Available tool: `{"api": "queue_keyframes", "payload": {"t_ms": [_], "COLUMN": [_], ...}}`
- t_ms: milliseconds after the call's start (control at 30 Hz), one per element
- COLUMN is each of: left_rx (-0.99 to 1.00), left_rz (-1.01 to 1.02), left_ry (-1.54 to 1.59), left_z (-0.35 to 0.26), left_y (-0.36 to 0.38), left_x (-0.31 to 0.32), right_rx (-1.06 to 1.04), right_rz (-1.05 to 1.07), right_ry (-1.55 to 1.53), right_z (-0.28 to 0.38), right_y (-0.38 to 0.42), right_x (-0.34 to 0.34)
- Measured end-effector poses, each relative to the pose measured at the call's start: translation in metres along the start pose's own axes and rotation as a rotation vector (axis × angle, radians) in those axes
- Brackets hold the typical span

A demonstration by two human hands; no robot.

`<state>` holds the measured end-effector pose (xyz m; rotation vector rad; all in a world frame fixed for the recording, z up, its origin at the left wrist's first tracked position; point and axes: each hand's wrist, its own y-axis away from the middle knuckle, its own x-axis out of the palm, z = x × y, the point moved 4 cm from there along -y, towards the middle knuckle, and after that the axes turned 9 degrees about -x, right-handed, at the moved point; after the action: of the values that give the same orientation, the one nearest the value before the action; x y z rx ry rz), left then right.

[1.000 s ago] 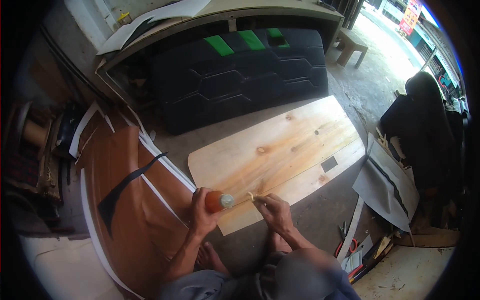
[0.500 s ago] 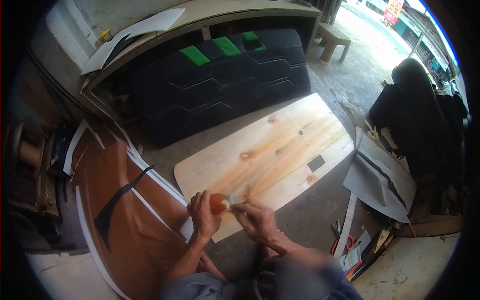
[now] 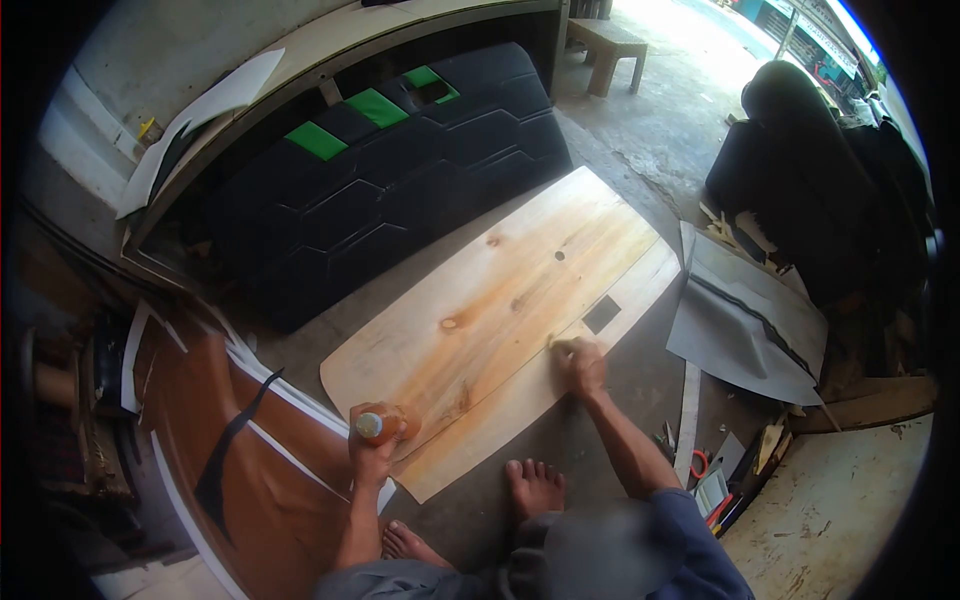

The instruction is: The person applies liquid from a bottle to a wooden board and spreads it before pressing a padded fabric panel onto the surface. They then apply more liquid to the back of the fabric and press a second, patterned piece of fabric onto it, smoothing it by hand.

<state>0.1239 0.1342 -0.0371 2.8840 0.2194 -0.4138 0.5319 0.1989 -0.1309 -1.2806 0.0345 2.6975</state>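
Pale plywood panel (image 3: 500, 285) lies beside a black padded board (image 3: 400, 190); over it, the right hand (image 3: 585, 370) pinches a pale scrap (image 3: 555, 342), fingers narrow; the left hand (image 3: 371, 463) clasps an orange bottle (image 3: 382, 419), which tilting could spill.

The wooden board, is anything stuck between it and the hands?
Nothing visible blocks the right hand: it is down at the wooden board, with just a small pale bit in its fingers. The left hand holds a bottle by the board's near end, and nothing else shows between them.
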Motion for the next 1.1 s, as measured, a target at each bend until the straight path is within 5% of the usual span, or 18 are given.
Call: {"api": "queue_keyframes", "payload": {"t_ms": [100,267,333,533,700,800,967,1100], "left_rx": [-0.087,-0.066,0.013,-0.074,0.033,-0.042,-0.062,-0.037], "left_rz": [0.027,-0.007,-0.026,0.022,-0.028,0.008,0.021,0.019], "left_ry": [0.173,0.073,0.035,0.141,-0.002,0.067,0.156,0.065], "left_z": [0.003,-0.001,0.008,0.005,0.002,-0.006,-0.009,-0.001], "left_y": [-0.006,0.003,0.001,-0.005,0.003,0.004,-0.002,0.006], "left_x": [0.001,-0.004,0.000,-0.001,-0.002,0.001,0.006,-0.002], "right_rx": [-0.292,0.131,0.180,-0.328,-0.009,-0.034,-0.491,-0.260], "right_rz": [0.333,-0.320,-0.356,0.163,-0.379,-0.261,0.092,-0.235], "right_ry": [-0.130,-0.073,-0.011,-0.117,-0.029,0.254,-0.020,0.096], "right_z": [0.068,-0.020,-0.037,0.068,-0.029,-0.039,0.082,0.034], "right_y": [0.067,0.004,0.003,0.095,0.029,0.040,0.145,0.090], "right_x": [0.036,-0.030,-0.043,0.015,-0.038,-0.039,0.023,-0.022]}}
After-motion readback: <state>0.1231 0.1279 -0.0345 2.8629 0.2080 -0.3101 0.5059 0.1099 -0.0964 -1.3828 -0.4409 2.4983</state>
